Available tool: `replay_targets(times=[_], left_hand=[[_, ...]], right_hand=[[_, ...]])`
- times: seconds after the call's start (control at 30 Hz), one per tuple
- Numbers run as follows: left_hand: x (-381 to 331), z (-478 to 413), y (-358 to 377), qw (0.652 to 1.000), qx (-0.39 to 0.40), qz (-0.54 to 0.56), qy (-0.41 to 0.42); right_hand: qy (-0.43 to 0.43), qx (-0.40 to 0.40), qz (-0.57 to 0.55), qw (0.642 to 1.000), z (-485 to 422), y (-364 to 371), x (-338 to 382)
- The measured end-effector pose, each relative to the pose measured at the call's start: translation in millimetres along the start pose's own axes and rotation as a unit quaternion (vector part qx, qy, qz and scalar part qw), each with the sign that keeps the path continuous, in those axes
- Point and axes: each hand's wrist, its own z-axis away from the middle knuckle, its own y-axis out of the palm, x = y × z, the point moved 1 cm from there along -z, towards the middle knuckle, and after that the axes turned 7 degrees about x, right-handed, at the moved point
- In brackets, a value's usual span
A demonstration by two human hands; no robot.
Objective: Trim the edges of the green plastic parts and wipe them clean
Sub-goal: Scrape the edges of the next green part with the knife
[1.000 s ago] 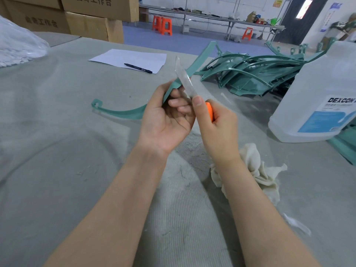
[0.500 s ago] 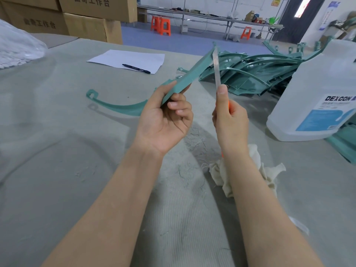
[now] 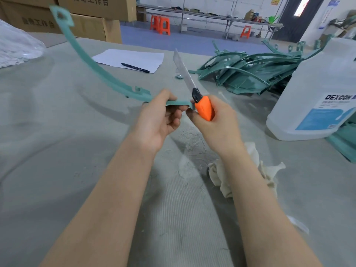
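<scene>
At the centre of the frame, the left hand point(image 3: 159, 116) pinches a curved green plastic strip point(image 3: 92, 68) near its right end; the strip arcs away to the upper left, raised off the table point(image 3: 48, 132). The right hand point(image 3: 215, 122) is clenched around the orange handle of a knife point(image 3: 192, 87), whose blade points up, with the handle's tip touching the strip's end. A rag point(image 3: 219, 176) lies under the right forearm. A pile of green parts point(image 3: 246, 74) sits at upper right, beside a white jug point(image 3: 317, 93).
</scene>
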Motion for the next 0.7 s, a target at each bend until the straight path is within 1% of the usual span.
replay_targets(times=[0.03, 0.1, 0.13, 0.17, 0.27, 0.33, 0.37, 0.4, 0.43, 0.47, 0.5, 0.53, 0.57, 0.6, 0.7], left_hand=[[0, 1, 1, 1.000, 0.016, -0.012, 0.016], [-1, 2, 1, 0.996, 0.056, -0.046, 0.050], [-1, 3, 1, 0.992, 0.063, -0.083, 0.065], [0, 2, 1, 0.987, 0.053, -0.130, 0.083], [8, -1, 1, 0.954, -0.043, -0.252, 0.158], [12, -4, -1, 0.929, -0.102, -0.310, 0.177], [13, -5, -3, 0.931, -0.108, -0.306, 0.168], [14, -6, -4, 0.946, -0.095, -0.271, 0.151], [13, -6, -5, 0.968, -0.063, -0.205, 0.130], [11, -6, -4, 0.988, -0.015, -0.118, 0.101], [11, -7, -5, 0.997, 0.037, -0.039, 0.064], [11, -6, -5, 0.997, 0.076, 0.015, 0.028], [11, -5, -5, 0.994, 0.100, 0.035, 0.005], [13, -5, -5, 0.993, 0.111, 0.033, 0.000], [11, -8, -5, 0.994, 0.096, 0.025, 0.049]], right_hand=[[0.001, -0.024, 0.008, 1.000, 0, 0, -1], [0.004, -0.071, -0.013, 0.997, 0, -1, -1], [0.010, -0.091, -0.028, 0.995, 0, -3, 0], [0.021, -0.108, -0.045, 0.993, 0, -4, 1], [0.068, -0.140, -0.130, 0.979, -3, -9, -1], [0.103, -0.143, -0.207, 0.962, -3, -12, -1], [0.118, -0.132, -0.249, 0.952, -3, -13, 0], [0.127, -0.114, -0.295, 0.940, -3, -14, 1], [0.130, -0.091, -0.341, 0.927, -3, -14, 1], [0.132, -0.066, -0.377, 0.915, -3, -14, 2], [0.134, -0.043, -0.398, 0.907, -3, -15, 4], [0.138, -0.026, -0.405, 0.903, -2, -15, 4], [0.144, -0.016, -0.403, 0.904, -2, -15, 4], [0.148, -0.012, -0.395, 0.907, -1, -15, 4], [0.160, -0.026, -0.349, 0.923, -2, -19, 2]])
